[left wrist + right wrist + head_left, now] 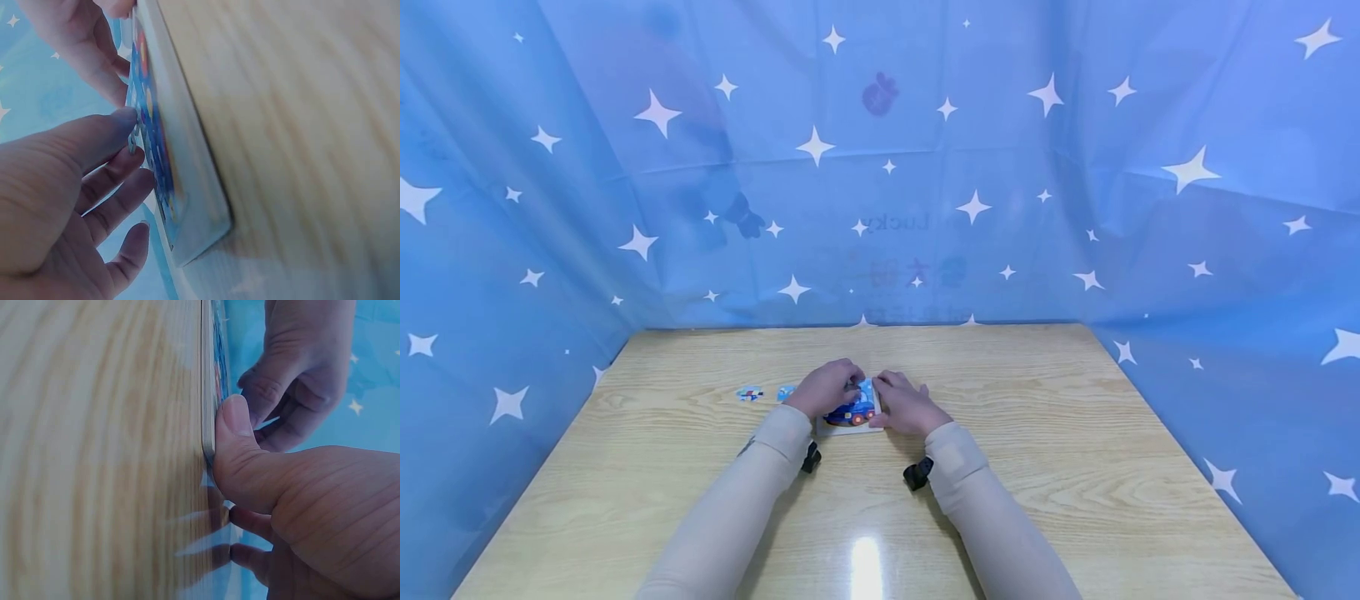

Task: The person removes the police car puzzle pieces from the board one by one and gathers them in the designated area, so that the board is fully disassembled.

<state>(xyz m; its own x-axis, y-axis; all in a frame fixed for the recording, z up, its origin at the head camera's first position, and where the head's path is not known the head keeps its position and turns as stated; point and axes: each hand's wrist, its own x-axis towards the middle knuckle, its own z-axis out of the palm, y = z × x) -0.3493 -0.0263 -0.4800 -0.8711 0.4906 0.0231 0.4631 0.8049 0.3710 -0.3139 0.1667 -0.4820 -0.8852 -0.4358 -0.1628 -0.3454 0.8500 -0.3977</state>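
A small jigsaw puzzle board [850, 431] lies flat on the table, its pale rim framing a blue picture with orange-red wheels. Over its left part, my left hand [829, 387] pinches a thin puzzle piece [132, 140] between thumb and index finger, close to the picture surface; the other fingers are loosely bent. My right hand [910, 406] holds the board at its right side. In the right wrist view, the right thumb [237, 422] presses the board's rim near a corner, while other fingertips touch the tabletop. The hands hide part of the picture.
Two loose puzzle pieces lie left of the board: one piece [749, 393] farther out, another piece [786, 392] close to the left hand. The wooden table [1075, 467] is bordered by a blue star-patterned curtain [925, 183] behind and at both sides.
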